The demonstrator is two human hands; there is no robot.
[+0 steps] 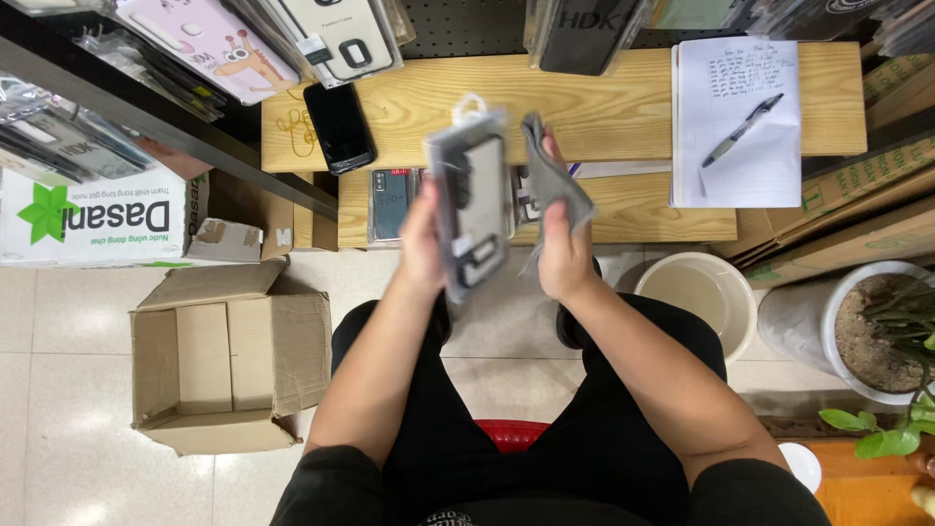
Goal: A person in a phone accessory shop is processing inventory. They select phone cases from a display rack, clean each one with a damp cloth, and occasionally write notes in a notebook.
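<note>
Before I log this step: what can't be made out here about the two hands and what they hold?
Head view only:
- Clear packaged phone case in left hand: motion-blurred, details unreadable.
- Grey case in right hand: blurred, folded edge-on; its face is hidden.
- Fingertips of both hands: covered by those items.
- Packs on the wooden shelf behind: partly blocked by the hands.

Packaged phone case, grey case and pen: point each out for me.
packaged phone case (pixel 474 209), head view, middle of its clear pack
grey case (pixel 557 180), head view, its bent middle
pen (pixel 742 130), head view, mid barrel
</note>
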